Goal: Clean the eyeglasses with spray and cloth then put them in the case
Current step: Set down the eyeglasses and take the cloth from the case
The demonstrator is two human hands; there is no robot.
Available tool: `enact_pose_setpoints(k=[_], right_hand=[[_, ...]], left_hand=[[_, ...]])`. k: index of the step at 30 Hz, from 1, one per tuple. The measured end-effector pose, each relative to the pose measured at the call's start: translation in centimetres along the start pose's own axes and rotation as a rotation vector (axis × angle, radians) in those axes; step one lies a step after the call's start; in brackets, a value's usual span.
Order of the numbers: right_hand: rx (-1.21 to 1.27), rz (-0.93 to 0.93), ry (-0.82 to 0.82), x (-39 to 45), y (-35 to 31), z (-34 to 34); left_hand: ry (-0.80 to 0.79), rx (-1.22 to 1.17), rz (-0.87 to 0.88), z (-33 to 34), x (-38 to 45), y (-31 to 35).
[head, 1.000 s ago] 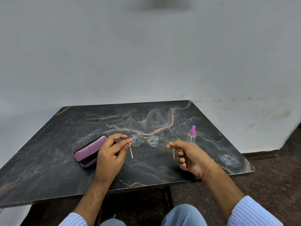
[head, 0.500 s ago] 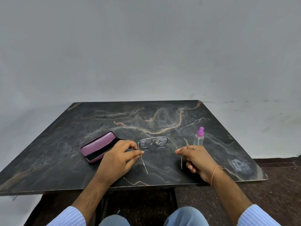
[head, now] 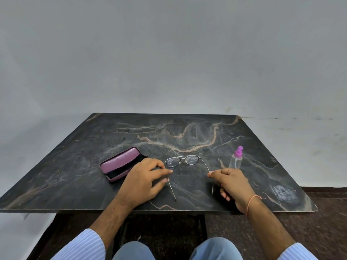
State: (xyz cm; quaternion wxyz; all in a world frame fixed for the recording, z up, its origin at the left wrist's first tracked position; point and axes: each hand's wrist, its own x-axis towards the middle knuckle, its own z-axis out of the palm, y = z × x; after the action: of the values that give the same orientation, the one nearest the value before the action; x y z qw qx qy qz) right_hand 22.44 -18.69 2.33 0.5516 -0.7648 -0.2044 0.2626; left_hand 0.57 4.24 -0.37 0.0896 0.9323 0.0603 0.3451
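Observation:
Thin metal-framed eyeglasses [head: 182, 161] rest low on the dark marble table [head: 187, 132], temples unfolded toward me, lenses speckled with droplets. My left hand [head: 144, 182] pinches the left temple near the hinge between thumb and forefinger. My right hand [head: 231, 182] pinches the right temple partway along. A purple eyeglass case [head: 120, 163] lies open just left of my left hand, with dark cloth or lining showing inside. A small clear spray bottle [head: 237, 158] with a pink nozzle stands upright beyond my right hand.
A whitish smudge [head: 284, 192] marks the table near its front right corner. The table's front edge [head: 169, 210] runs under my wrists, with my knees below it. A plain grey wall stands behind the table.
Both hands have lowered the eyeglasses from above the table down to its surface, still pinching the temples. The view has shifted so the table sits a little more to the right.

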Motion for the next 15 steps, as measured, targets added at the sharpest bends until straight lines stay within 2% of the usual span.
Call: enact_pose_setpoints(k=[3,5,9,12,15], right_hand=[[0.003,-0.017,0.026,-0.7,-0.5,0.1],[0.017,-0.037,0.072,-1.3,-0.9,0.3],[0.010,-0.126,0.187,-2.3,-1.3,1.0],[0.028,-0.208,0.237,-3.0,-1.0,1.4],[0.023,-0.288,0.297,-3.7,-0.4,1.7]], left_hand=[[0.059,0.013,-0.040,-0.9,-0.8,0.1],[0.153,-0.009,-0.111,-1.9,-1.2,-0.3],[0.339,0.064,-0.376,-4.5,-3.1,-2.7],[0.302,0.122,-0.595,-6.0,-5.0,-4.3],[0.228,0.144,-0.706,-6.1,-5.6,-4.8]])
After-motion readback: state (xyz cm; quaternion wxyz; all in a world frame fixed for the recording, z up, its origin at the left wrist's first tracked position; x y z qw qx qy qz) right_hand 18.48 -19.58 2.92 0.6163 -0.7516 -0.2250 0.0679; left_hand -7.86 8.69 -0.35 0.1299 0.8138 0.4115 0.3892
